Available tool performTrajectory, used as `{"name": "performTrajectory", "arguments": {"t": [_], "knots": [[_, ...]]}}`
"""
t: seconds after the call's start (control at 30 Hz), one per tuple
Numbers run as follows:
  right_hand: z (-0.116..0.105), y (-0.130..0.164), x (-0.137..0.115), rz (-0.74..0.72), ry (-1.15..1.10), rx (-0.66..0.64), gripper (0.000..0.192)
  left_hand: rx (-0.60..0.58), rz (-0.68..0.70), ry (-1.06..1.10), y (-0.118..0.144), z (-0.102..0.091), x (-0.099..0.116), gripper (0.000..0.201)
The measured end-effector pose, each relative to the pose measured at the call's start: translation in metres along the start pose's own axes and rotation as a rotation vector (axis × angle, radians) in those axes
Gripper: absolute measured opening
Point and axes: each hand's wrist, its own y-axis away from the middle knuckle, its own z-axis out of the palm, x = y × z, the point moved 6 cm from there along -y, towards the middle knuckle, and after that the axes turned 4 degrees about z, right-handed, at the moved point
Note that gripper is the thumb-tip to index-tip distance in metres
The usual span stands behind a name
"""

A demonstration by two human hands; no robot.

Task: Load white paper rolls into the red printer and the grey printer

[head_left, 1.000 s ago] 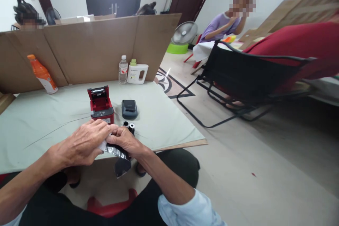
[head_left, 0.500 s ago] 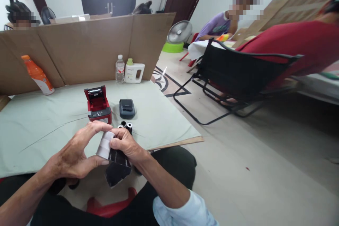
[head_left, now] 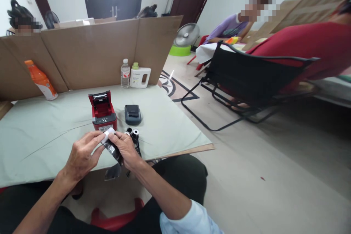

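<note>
Between my hands, just over the table's near edge, is a ribbon roll (head_left: 112,150) of glossy black film with a white end piece. A loose black flap of the film hangs below it. My right hand (head_left: 127,150) grips the roll from the right, thumb on top. The thumb and forefinger of my left hand (head_left: 82,153) pinch the white end. Directly beyond the hands stands a small red and black printer (head_left: 104,117), its lid raised. Several small black rolls (head_left: 135,134) with white cores sit right of my right hand, partly hidden by it.
A dark grey handheld device (head_left: 133,114) lies right of the printer on the green-covered table (head_left: 55,117). An orange bottle (head_left: 41,80), a water bottle (head_left: 125,74) and a white jug (head_left: 139,76) stand by the cardboard partition (head_left: 95,51). People sit beyond and at right.
My left hand has closed from a wide spread to a pinch on the roll's white end. Both hands have tilted the roll and brought it slightly higher, nearer the printer.
</note>
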Motion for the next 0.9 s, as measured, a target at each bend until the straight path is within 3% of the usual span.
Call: {"name": "performTrajectory", "arguments": {"t": [0.2, 0.4, 0.6, 0.7, 0.9], "knots": [[0.007, -0.015, -0.004, -0.036, -0.046, -0.043, 0.052, 0.058, 0.024, -0.061, -0.014, 0.002, -0.03, 0.027], [0.002, -0.026, -0.007, -0.019, 0.036, -0.085, 0.047, 0.038, -0.043, -0.026, -0.05, 0.011, -0.098, 0.028], [-0.007, -0.042, -0.004, -0.028, 0.057, -0.027, 0.048, -0.071, -0.201, 0.015, -0.073, 0.046, -0.162, 0.031], [-0.011, -0.048, -0.003, -0.013, 0.058, -0.008, 0.05, -0.136, -0.269, -0.048, -0.077, 0.06, -0.179, 0.034], [-0.013, -0.053, -0.002, -0.033, 0.051, -0.017, 0.046, -0.23, -0.4, -0.067, -0.078, 0.067, -0.191, 0.039]]}}
